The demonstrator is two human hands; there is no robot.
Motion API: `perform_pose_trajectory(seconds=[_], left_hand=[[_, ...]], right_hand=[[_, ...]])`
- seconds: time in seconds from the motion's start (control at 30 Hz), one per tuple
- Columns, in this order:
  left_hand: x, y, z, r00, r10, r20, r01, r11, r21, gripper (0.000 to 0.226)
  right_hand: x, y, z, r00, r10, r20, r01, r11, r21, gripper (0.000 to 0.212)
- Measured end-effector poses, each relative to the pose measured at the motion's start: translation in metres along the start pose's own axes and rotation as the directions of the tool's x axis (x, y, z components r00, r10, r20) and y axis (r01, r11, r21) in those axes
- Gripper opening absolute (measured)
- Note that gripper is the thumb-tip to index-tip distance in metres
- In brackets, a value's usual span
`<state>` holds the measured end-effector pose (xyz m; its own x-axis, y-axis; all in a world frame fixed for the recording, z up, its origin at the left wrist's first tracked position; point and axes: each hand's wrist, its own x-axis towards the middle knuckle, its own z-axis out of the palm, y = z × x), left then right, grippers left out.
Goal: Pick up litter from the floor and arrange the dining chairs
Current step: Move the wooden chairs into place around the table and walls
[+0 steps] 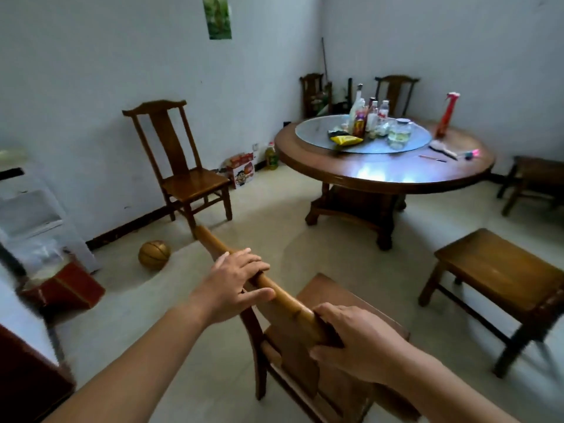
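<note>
From the head view, both hands grip the top rail of a wooden dining chair [305, 331] that stands in the foreground, its seat turned toward the round table [387, 172]. The left hand [235, 283] lies over the rail with fingers curled across the top and the thumb pressed along the near side. The right hand [357, 340] clamps the rail's right end, fingers wrapped over it and thumb beneath.

A second high-backed chair [180, 166] stands against the left wall, well apart from the table. Two more chairs [396, 93] sit behind the table in the corner, and a wooden stool [500, 270] stands to the right in front.

On the table's glass turntable [363, 138] stand bottles [369, 114], a glass jar [399, 134] whose contents I cannot make out, and a yellow snack bag [346, 139].

On the floor lie a basketball [154, 254], a printed carton [242, 170] and an oil bottle [271, 155] by the wall. No litter is plainly visible.
</note>
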<state>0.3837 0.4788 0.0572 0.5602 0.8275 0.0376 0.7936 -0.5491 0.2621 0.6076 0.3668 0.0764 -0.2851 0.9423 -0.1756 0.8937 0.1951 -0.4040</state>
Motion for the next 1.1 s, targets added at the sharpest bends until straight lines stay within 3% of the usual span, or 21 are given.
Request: perform_pose_trajectory(seconds=[0.1,0.3,0.5,0.73,1.1], left_hand=[[0.008,-0.012,0.003,0.991,0.135,-0.006,-0.134,0.991,0.015,0.104],[0.027,-0.039,0.009,0.966,0.243,-0.092,-0.24,0.97,0.042,0.072],[0.052,-0.048,0.017,0.972,0.193,-0.132,-0.195,0.981,0.004,0.058],[0.118,-0.032,0.018,0.992,0.01,-0.123,-0.027,0.991,-0.134,0.045],[0.271,-0.048,0.034,0.971,-0.014,-0.239,-0.012,0.995,-0.104,0.048]], right_hand=[[-0.01,-0.006,0.011,0.991,0.124,-0.045,-0.123,0.992,0.028,0.028],[-0.018,-0.01,0.041,0.934,0.313,-0.173,-0.318,0.948,-0.001,0.024],[-0.006,0.001,0.036,0.923,0.297,-0.243,-0.316,0.948,-0.041,0.026],[0.047,0.06,0.003,0.892,0.305,-0.333,-0.36,0.926,-0.116,0.028],[0.162,0.174,-0.066,0.899,0.244,-0.364,-0.329,0.924,-0.194,0.03]])
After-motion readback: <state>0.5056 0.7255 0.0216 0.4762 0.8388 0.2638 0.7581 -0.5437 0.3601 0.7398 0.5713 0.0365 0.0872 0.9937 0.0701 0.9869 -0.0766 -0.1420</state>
